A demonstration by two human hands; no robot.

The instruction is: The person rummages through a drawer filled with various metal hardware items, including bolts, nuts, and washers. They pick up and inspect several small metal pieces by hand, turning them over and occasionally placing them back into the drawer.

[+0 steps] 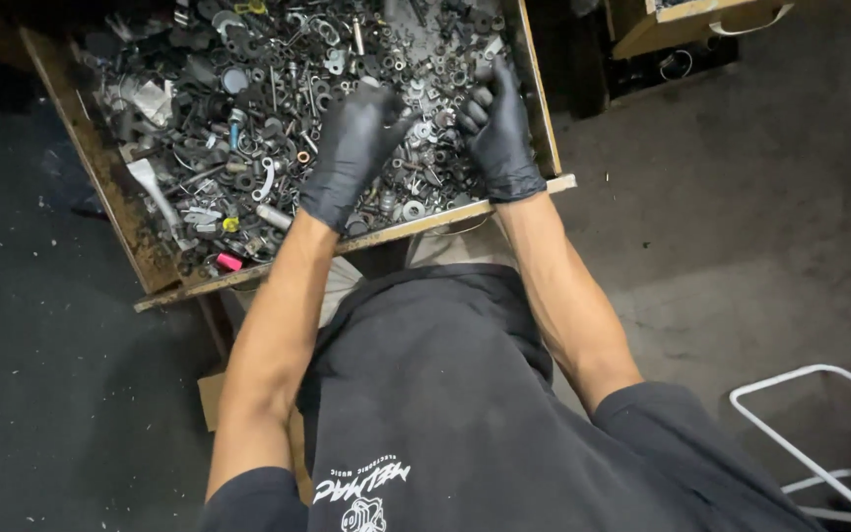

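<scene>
One wooden drawer (542, 118) stands pulled out in front of the person, and it is filled edge to edge with small metal hardware (248, 108): washers, nuts, bolts, rings and short tubes, far too many and too tangled to count. Two hands work over it, both in black gloves.

The left hand (352, 148) hangs over the middle of the heap near the front edge, back of the hand up, fingers curled downward and drawn close together. Whether anything is pinched under them cannot be told, since the glove hides the fingertips. The right hand (497, 128) is at the right side of the drawer, just beside its wooden wall, with fingers bent in toward the palm in a narrow, loosely closed shape. Whether it holds a piece is also unclear. The two hands are near each other but apart, with a strip of washers showing between them.

Among the grey pieces a few stand out: one pink cap (229, 261) near the front left corner, one yellow bit (231, 225) just above it, and one long grey metal handle (155, 192) lying along the left side.

Around the drawer lies a dark concrete floor (741, 246). One white wire frame (810, 433) stands at the lower right, and one wooden box (682, 25) sits at the top right.
</scene>
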